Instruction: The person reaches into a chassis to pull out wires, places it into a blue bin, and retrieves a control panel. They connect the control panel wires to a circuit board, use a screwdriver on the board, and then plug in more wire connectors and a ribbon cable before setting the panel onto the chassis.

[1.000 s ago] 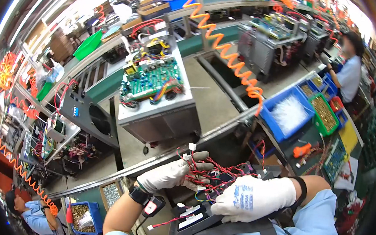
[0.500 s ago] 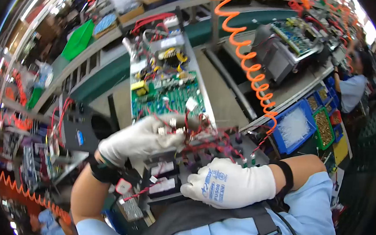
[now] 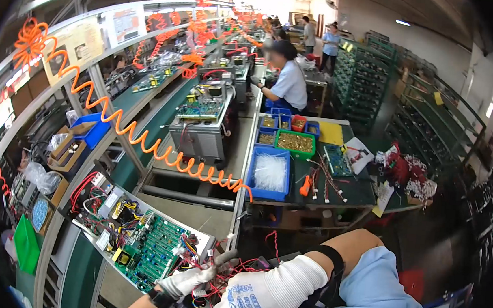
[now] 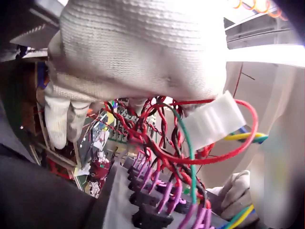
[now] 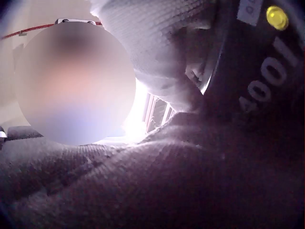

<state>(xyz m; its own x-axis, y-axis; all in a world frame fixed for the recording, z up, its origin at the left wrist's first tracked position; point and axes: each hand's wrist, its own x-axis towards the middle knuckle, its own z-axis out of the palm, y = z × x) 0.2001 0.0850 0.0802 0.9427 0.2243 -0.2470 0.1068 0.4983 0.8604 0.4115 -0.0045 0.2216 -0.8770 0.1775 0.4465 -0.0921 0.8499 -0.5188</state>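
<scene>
The red wire bundle (image 4: 157, 138) sits at the person's lap, over one dark panel (image 4: 143, 205) beside one green board (image 3: 155, 251). The left hand (image 3: 190, 280) grips the wires; the right hand (image 3: 258, 297) rests nearby, grip unclear. Wiring seems underway; next, seat the white plug (image 4: 214, 119).

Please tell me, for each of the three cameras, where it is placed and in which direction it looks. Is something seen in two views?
Head: on the person's head, facing along the assembly line; both gloved hands, the left hand and right hand, show at the bottom.
Left wrist: under the left hand, facing the red wires it grips.
Right wrist: pressed against the right glove; almost nothing else can be told.
Shared: head and left wrist views both show the red wires and the left hand.
</scene>
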